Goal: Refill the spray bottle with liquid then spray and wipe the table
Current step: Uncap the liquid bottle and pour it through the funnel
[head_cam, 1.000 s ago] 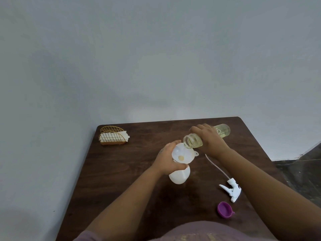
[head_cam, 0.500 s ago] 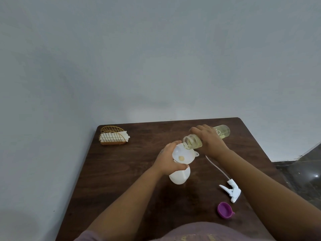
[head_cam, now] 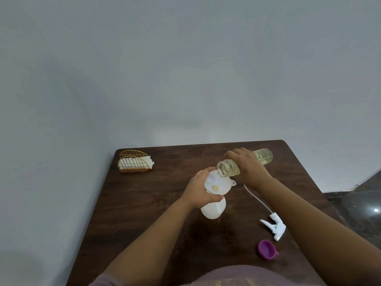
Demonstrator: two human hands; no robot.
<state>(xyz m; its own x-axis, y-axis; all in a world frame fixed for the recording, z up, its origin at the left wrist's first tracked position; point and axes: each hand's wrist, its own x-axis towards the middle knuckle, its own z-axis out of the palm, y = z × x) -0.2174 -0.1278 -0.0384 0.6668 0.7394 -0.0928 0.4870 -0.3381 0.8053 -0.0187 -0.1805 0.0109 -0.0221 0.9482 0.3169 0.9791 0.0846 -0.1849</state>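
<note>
A white spray bottle [head_cam: 212,209] stands mid-table with a white funnel [head_cam: 217,183] in its neck. My left hand [head_cam: 199,189] grips the bottle's neck just under the funnel. My right hand [head_cam: 248,169] holds a clear bottle of pale yellow liquid [head_cam: 265,156] tipped nearly flat, its open mouth over the funnel's far rim. A little yellow liquid sits at the funnel's bottom. The white trigger spray head [head_cam: 275,227] with its long dip tube lies on the table to the right.
A purple cap [head_cam: 267,249] lies near the front right of the dark wooden table [head_cam: 144,203]. A gold wire holder with white napkins [head_cam: 134,163] stands at the back left corner. A grey wall runs behind; dark floor shows at right.
The clear bottle has tipped slightly further, its mouth a bit lower over the funnel. Both hands stay in nearly the same place.
</note>
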